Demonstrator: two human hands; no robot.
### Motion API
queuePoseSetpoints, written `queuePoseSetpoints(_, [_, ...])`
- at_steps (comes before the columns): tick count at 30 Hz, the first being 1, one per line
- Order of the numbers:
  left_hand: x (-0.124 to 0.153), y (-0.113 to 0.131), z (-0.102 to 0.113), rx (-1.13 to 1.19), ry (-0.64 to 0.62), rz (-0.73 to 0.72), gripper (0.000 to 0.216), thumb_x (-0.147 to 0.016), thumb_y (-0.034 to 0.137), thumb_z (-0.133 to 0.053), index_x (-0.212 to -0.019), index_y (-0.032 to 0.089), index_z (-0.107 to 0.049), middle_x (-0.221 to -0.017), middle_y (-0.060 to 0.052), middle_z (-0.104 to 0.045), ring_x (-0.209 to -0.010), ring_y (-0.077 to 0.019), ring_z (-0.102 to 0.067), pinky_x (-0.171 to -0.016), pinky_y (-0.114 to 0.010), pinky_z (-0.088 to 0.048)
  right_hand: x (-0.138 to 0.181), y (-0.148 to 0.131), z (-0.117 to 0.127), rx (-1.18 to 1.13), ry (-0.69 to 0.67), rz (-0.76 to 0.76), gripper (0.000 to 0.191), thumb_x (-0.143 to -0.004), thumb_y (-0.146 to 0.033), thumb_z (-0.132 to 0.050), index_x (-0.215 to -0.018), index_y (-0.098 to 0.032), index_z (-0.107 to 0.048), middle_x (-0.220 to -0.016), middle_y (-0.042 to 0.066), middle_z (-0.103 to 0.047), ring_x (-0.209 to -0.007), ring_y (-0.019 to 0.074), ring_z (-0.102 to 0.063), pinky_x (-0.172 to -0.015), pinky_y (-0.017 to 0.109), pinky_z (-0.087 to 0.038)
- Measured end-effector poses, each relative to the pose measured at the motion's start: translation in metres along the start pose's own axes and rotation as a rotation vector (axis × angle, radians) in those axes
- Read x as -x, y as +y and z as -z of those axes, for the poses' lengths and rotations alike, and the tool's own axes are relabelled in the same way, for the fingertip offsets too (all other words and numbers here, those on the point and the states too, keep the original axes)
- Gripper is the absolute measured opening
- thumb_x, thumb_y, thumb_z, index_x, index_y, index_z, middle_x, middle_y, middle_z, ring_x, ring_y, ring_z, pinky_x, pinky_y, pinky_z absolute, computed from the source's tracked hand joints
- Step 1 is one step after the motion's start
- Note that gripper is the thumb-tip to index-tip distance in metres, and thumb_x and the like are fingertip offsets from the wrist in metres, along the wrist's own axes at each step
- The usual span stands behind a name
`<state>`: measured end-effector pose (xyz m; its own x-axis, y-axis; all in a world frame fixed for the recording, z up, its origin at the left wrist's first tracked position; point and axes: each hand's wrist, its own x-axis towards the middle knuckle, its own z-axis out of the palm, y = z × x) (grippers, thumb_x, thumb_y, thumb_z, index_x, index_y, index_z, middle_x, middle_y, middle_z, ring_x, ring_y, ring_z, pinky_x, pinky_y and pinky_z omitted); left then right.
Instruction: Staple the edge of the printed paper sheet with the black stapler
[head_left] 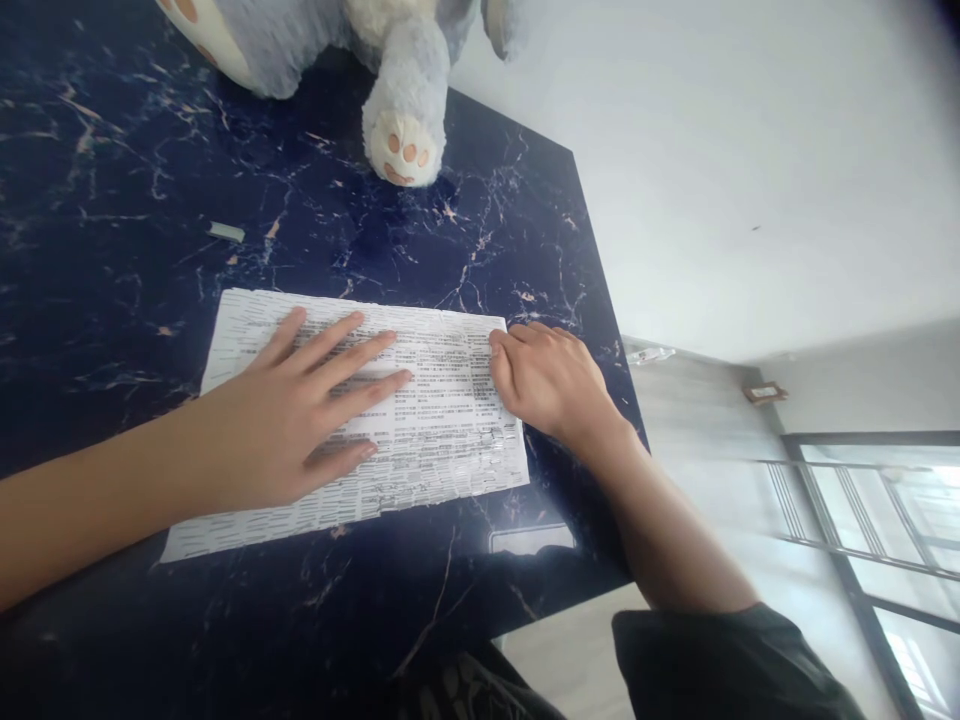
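A sheet of printed paper (442,400) lies flat on the dark blue marbled table, covered in dense small text with creases along its lower part. My left hand (300,430) rests palm down on the left half of the sheet, fingers spread and pointing right. At the right edge of the paper, my right hand (551,380) is closed, its thumb on the sheet and its other fingers curled at the edge. Part of the paper is covered by both hands.
A plush toy (409,100), grey and cream, sits at the far side of the marbled table (300,220). A small pale piece (226,232) lies left of centre. The table's right edge is close to my right hand. Beyond it are a white wall and a railing.
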<state>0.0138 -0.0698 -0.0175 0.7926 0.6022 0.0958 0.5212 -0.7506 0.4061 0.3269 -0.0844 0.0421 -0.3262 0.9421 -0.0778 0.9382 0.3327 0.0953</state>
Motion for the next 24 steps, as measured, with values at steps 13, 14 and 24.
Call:
queuePoseSetpoints(13, [0.001, 0.000, 0.005, -0.113, -0.004, -0.043, 0.065, -0.105, 0.056, -0.052, -0.167, 0.041, -0.038, -0.180, -0.001, -0.030, -0.167, -0.0422, -0.022, -0.134, -0.070, -0.009, 0.004, 0.061, 0.012, -0.626, -0.178, 0.383, 0.044, -0.106, -0.064, -0.052, -0.107, -0.023, -0.065, -0.106, 0.007, -0.067, -0.094, 0.0226, -0.059, -0.085, 0.038, -0.046])
queuePoseSetpoints(14, [0.002, 0.000, 0.005, -0.120, -0.006, -0.051, 0.065, -0.106, 0.057, -0.051, -0.168, 0.040, -0.037, -0.180, -0.002, -0.029, -0.167, -0.0419, -0.021, -0.134, -0.070, -0.008, 0.004, 0.071, 0.012, -0.624, -0.214, 0.426, 0.043, -0.101, -0.064, -0.061, -0.112, -0.023, -0.065, -0.111, 0.008, -0.067, -0.099, 0.0234, -0.060, -0.087, 0.038, -0.046])
queuePoseSetpoints(24, [-0.002, 0.000, 0.007, -0.049, -0.023, -0.030, 0.067, -0.104, 0.056, -0.059, -0.166, 0.037, -0.042, -0.180, -0.005, -0.029, -0.168, -0.0404, -0.019, -0.135, -0.072, -0.008, 0.011, 0.115, 0.014, -0.569, 0.057, -0.081, 0.032, -0.094, -0.050, -0.073, -0.102, -0.020, -0.066, -0.091, 0.005, -0.069, -0.077, 0.0211, -0.060, -0.071, 0.038, -0.043])
